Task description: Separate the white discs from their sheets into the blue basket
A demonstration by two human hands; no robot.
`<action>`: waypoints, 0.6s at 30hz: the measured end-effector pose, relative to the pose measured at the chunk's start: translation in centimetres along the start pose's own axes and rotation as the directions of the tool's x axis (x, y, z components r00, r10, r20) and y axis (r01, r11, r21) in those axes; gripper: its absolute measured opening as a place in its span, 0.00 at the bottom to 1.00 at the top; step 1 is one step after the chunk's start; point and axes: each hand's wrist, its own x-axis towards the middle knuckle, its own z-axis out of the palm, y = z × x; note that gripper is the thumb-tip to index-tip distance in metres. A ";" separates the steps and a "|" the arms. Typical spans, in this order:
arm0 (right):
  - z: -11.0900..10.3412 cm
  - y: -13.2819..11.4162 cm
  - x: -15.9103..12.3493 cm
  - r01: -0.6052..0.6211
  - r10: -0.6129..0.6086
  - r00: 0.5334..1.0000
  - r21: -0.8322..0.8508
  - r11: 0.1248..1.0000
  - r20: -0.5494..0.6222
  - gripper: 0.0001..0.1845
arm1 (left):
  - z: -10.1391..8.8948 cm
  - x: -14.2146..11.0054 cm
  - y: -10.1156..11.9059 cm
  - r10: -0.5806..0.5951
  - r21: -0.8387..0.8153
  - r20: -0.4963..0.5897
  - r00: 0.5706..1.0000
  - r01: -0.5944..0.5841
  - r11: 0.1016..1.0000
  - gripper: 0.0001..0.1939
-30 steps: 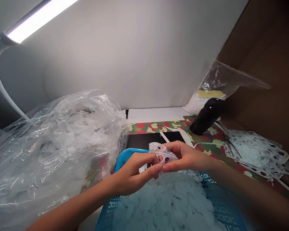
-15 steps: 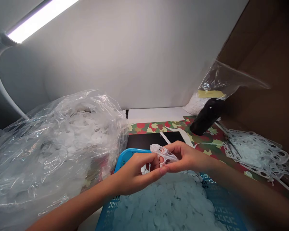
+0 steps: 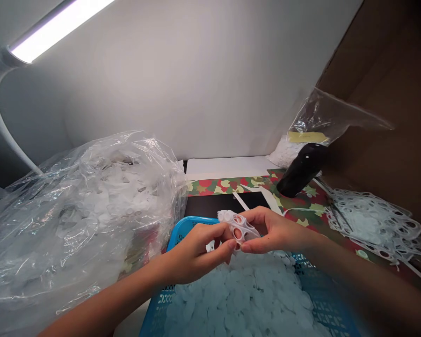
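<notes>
Between my two hands is a white sheet with round holes point(image 3: 243, 228), folded or bunched up. My left hand point(image 3: 203, 250) pinches its left and lower edge with thumb and fingers. My right hand point(image 3: 273, 231) grips the right side, thumb below and fingers behind. Both hands are over the far part of a blue plastic basket point(image 3: 187, 221). Inside the basket lies a deep heap of thin whitish round pieces point(image 3: 245, 295). My fingers partly hide the sheet.
A big clear plastic bag point(image 3: 84, 210) of white pieces fills the left. On the right are a black bottle-shaped object point(image 3: 300, 171) and a pile of holed white sheets point(image 3: 372, 224). Behind them stands a clear bag with a yellow label point(image 3: 307, 137). A lamp point(image 3: 59, 28) hangs upper left.
My left thumb has drawn back slightly to the left, apart from the right thumb. The holed sheet has shifted a little, and one hole shows more fully.
</notes>
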 end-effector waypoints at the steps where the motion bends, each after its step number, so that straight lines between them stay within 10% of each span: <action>1: 0.0 0.0 0.0 -0.002 0.002 1.000 -0.001 1.000 -0.004 0.07 | 0.0 0.0 0.0 0.004 0.008 -0.003 1.000 -0.004 1.000 0.11; 10: 0.0 -0.1 0.1 -0.027 0.026 1.000 -0.041 0.999 -0.009 0.06 | 0.0 -0.1 -0.2 0.000 0.088 -0.021 1.000 0.001 0.996 0.09; 18: -0.3 0.5 0.0 0.012 -0.014 0.999 0.042 0.999 0.050 0.13 | -0.3 -0.1 -0.2 -0.008 -0.183 0.056 0.998 0.018 0.983 0.08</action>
